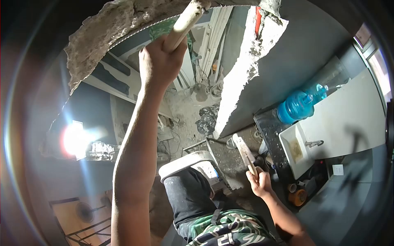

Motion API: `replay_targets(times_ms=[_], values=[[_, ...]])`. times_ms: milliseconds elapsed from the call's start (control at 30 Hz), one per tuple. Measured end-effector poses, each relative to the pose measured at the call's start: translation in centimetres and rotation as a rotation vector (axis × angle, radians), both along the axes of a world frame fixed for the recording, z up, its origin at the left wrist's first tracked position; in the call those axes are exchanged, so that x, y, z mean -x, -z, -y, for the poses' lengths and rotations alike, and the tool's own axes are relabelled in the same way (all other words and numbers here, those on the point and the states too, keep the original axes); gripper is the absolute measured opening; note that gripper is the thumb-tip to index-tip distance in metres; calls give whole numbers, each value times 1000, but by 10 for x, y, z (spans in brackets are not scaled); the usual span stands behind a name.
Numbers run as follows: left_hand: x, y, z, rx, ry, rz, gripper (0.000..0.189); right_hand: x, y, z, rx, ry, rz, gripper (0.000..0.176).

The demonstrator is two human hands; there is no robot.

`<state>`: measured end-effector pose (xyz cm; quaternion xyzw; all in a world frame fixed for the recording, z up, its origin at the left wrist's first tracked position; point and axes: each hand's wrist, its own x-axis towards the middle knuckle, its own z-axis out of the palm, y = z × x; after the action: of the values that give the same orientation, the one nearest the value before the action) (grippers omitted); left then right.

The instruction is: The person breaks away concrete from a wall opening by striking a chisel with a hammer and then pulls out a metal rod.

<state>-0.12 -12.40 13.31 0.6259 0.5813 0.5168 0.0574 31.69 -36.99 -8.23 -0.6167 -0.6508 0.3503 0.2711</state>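
Observation:
My left hand point(163, 61) is raised at the top of the view, fingers wrapped round a pale, thick stick-like piece point(182, 28). The far end of that piece overlaps the rough plaster edge point(119, 22) of a broken opening. Low on the right, my right hand point(259, 182) grips a trowel point(244, 152) by its wooden handle. Its narrow blade is smeared with pale plaster and points up and away from me. Beneath my arms are my dark trouser leg point(184, 197) and a white curved seat-like edge point(184, 162).
Blue water bottles point(297, 107) stand on the right beside a white sink point(295, 149) with a tap. Orange tape rolls point(297, 197) lie below. A jagged plaster edge point(238, 78) runs down the middle. A bright lamp point(76, 140) glares left. A black bag point(208, 119) lies on the dusty floor.

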Motion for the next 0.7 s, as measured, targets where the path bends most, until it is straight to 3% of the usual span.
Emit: replay_targets(times_ms=[100, 133, 200, 267, 433, 467, 500, 633, 667, 700], values=[[1, -6, -18, -95, -57, -13, 45, 12, 9, -38, -168, -66, -138, 16], [1, -5, -22, -110, -84, -9, 44, 25, -1, -57, -257, -96, -282, 18], [2, -1, -27, -128, -154, -14, 42, 34, -10, -96, -631, -224, -264, 31], [4, 0, -31, -142, -129, 9, 42, 64, -53, -119, -654, -100, -349, 50], [-3, 2, -44, -173, -61, 137, 43, 88, -101, -168, -800, -166, -523, 55], [-4, -1, -44, -91, -50, 145, 31, 91, -109, -177, -869, -187, -446, 59], [-6, 0, -46, -94, -48, 146, 31, 91, -127, -183, -986, -190, -316, 65], [-11, 6, -62, -123, 42, 266, 30, 87, -166, -242, -1351, -420, -228, 72], [-15, 3, -60, -91, 40, 328, 30, 83, -175, -260, -1445, -408, -43, 68], [-18, -1, -57, -55, 39, 392, 30, 84, -175, -278, -1373, -341, 37, 57]])
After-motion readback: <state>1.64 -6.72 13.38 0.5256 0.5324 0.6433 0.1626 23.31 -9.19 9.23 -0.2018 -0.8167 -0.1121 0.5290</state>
